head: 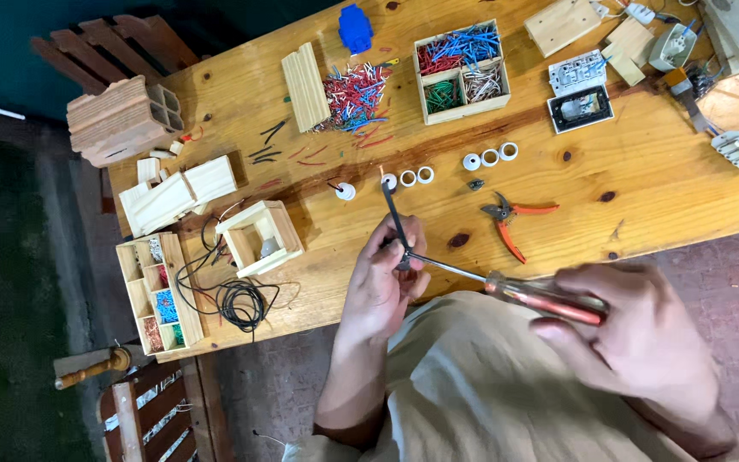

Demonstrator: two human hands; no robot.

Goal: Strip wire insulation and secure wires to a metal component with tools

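Two hands busy over the near edge of the wooden workbench (660, 188). Left hand (384, 278) clenched around a small part with a black cable (393, 214) sticking up toward twelve o'clock. Right hand (635, 334) gripping a screwdriver (506, 289): clear orange-red handle, thin steel shaft, tip touching the part in the left fingers. At one o'clock from the left hand, orange-handled pliers (511, 218) lying flat. At twelve, a row of white rings (489, 157). Farther, a divided wooden box (461, 73) of coloured wire pieces.
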